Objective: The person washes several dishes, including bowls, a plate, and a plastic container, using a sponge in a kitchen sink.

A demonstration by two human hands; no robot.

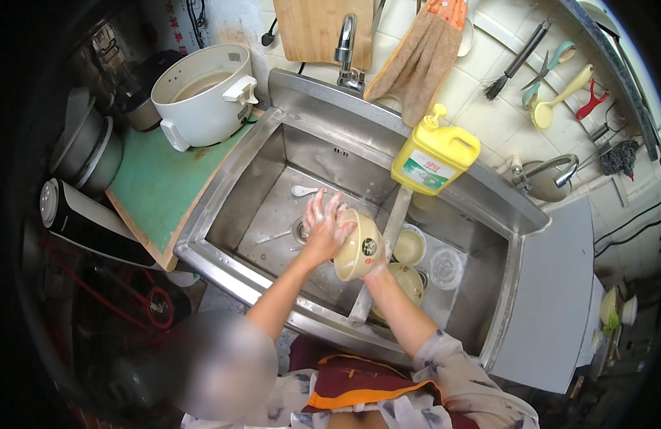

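Observation:
A pale yellow bowl [357,248] with a dark printed mark is held tilted over the left basin of the steel sink. My left hand [324,222], wet with suds, has its fingers spread at the bowl's rim, the thumb against it. My right hand [377,265] grips the bowl from its right side and below, mostly hidden behind it. A white spoon [305,190] lies in the left basin, near the drain [300,230]. The right basin holds a small bowl [409,245], a larger yellow bowl [405,284] partly under my right forearm, and a clear round dish [446,268].
A yellow detergent jug [435,153] stands at the back of the sink divider [397,214]. Behind are a faucet [347,53] and a hanging cloth [416,69]. A white rice cooker [202,102] stands on the green board [169,182] at left; a grey panel [550,305] adjoins the sink at right.

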